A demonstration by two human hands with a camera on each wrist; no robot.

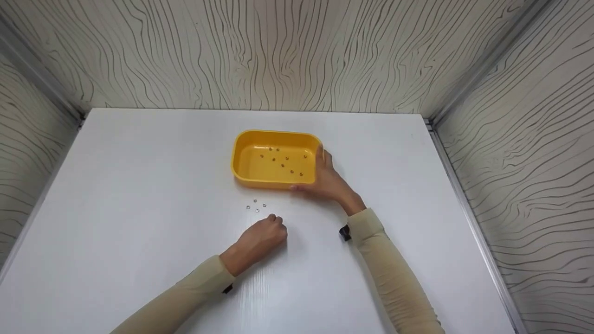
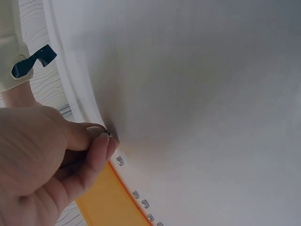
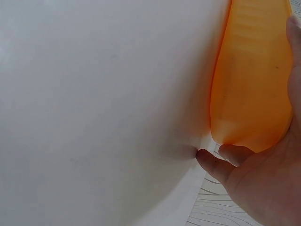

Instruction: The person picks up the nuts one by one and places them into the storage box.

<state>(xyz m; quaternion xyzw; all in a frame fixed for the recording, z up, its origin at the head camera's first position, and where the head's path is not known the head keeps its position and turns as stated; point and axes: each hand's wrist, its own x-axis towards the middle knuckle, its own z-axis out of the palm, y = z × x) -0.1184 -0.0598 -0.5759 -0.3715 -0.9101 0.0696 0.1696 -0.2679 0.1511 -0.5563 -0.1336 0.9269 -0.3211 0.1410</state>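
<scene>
My right hand (image 1: 327, 178) holds the right end of a yellow plastic bin (image 1: 241, 178). It spans the near right corner, with the thumb along the near wall and fingers at the right rim. In the right wrist view, two fingers (image 3: 214, 165) sit by the end of the bin, close to the table. My left hand (image 1: 262, 236) is just in front of the bin. Its thumb and fingertips pinch a small metal nut (image 2: 107, 132), mostly hidden by the fingers. Beside that hand, several loose nuts (image 1: 255, 201) lie on the table. Several more nuts (image 1: 282, 165) are scattered on the bin's floor.
The white table (image 1: 139, 185) extends to both sides of the bin. Wood-grain patterned panels (image 1: 260, 55) rise behind it and at the sides, with metal rails (image 1: 478, 236) along the edges. A dark clip (image 1: 345, 233) hangs from the right sleeve (image 1: 385, 264).
</scene>
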